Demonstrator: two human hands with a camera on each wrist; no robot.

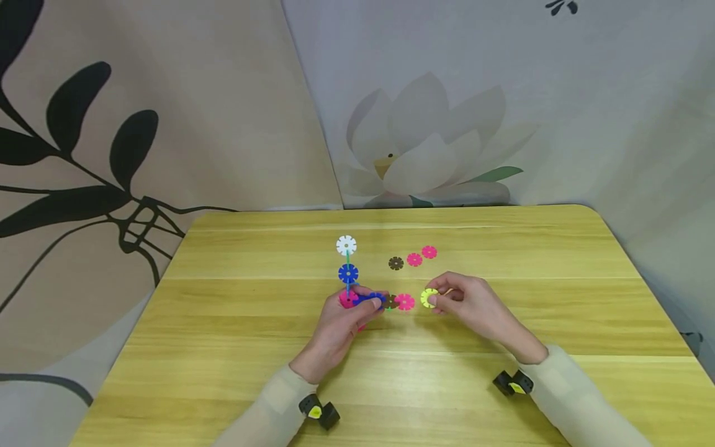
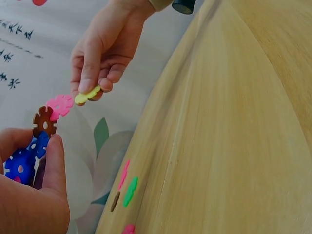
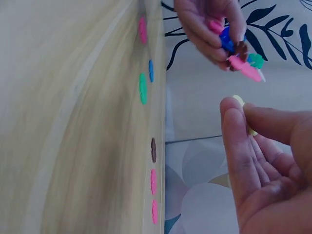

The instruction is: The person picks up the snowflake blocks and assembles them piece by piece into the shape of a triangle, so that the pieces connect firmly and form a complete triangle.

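My left hand grips a chain of notched plastic snowflake discs by a blue disc. From there a brown disc and a pink disc stick out rightward. The chain's other arm runs away from me through a second blue disc to a white disc, with thin edge-on pieces between them. My right hand pinches a yellow disc between thumb and fingers. A small gap separates the yellow disc from the pink one in the head view. Fingers hide part of the chain.
Beyond the hands, a loose brown disc and two pink discs, one nearer and one farther, lie on the wooden table. The right wrist view also has a green disc and a blue disc on the tabletop.
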